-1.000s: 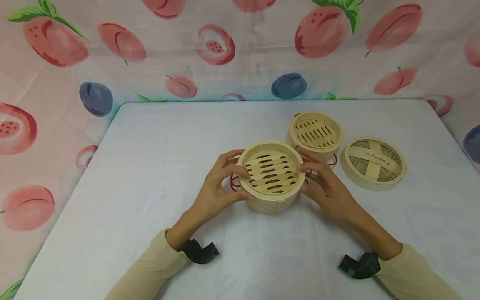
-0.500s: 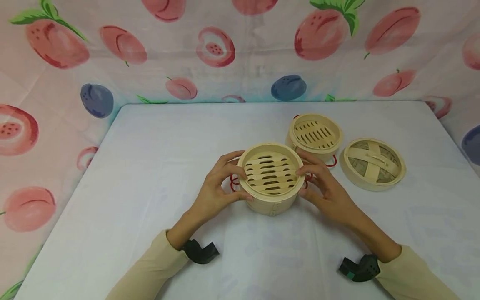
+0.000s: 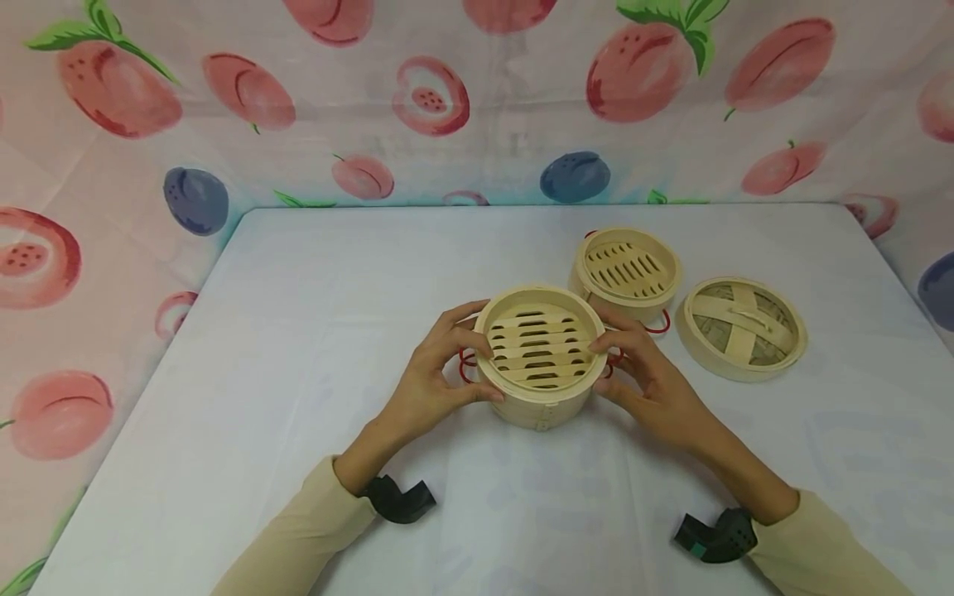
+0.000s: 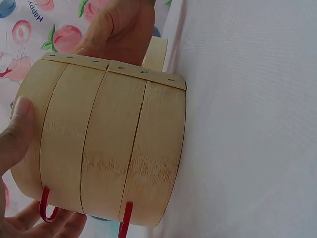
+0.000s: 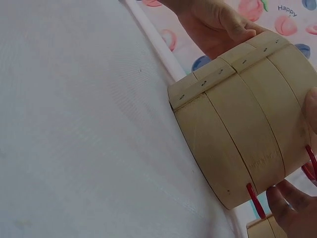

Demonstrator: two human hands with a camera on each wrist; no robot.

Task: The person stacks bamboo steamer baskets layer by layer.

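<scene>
Slatted steamer basket [image 3: 538,354], held two-handed, upright on white table [image 3: 246,397].
Left hand [image 3: 438,368] and right hand [image 3: 647,377] grip the basket from opposite sides, fingers at its rim, thumbs lower on its near face. Rear basket [image 3: 629,266] stands just beyond, behind the right hand; cross-banded lid [image 3: 741,327] lies to its right.

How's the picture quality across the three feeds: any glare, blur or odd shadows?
Head view: even light, faint shadows, no strong glare; slots of the steamer read clearly, weave of the lid looks soft. Left wrist view: turned sideways, the right hand dim. Right wrist view: tilted, faint ripples patterning the tabletop. No obvious motion blur in any view.
</scene>
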